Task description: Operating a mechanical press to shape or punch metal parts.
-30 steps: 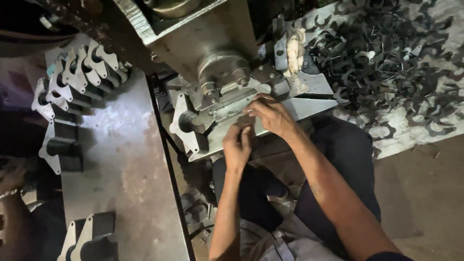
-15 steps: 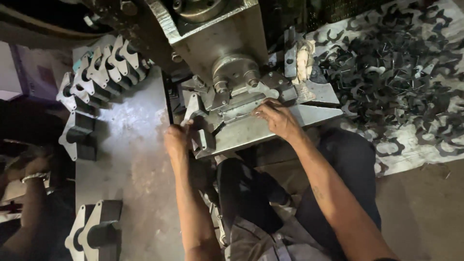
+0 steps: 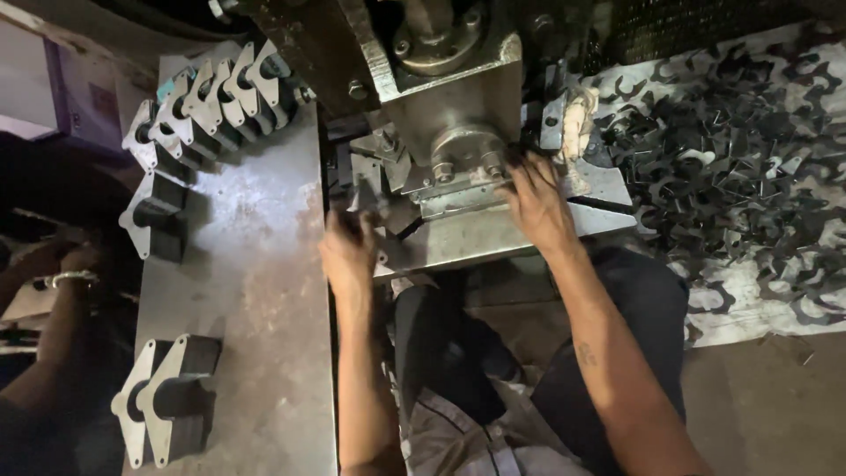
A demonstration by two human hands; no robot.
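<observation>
My left hand (image 3: pixel 350 251) rests at the left end of the press bed (image 3: pixel 493 236), fingers curled around a flat stamped metal plate (image 3: pixel 366 187) that lies there. My right hand (image 3: pixel 539 204) lies flat on the bed by the round grey die block (image 3: pixel 465 152), fingertips against the fixture bar; whether it holds anything is hidden. The heavy press head (image 3: pixel 432 70) hangs over both hands.
A steel side table (image 3: pixel 251 291) at left carries stacks of cut plates (image 3: pixel 207 92), (image 3: pixel 157 216), (image 3: pixel 167 397). A pile of dark scrap cutouts (image 3: pixel 740 167) covers a sheet on the right. Another person's arm (image 3: pixel 53 291) is at far left. My legs are below the bed.
My left hand has gone from the bed's middle out to its left end and onto a plate. The right hand stayed by the die. The view has shifted left.
</observation>
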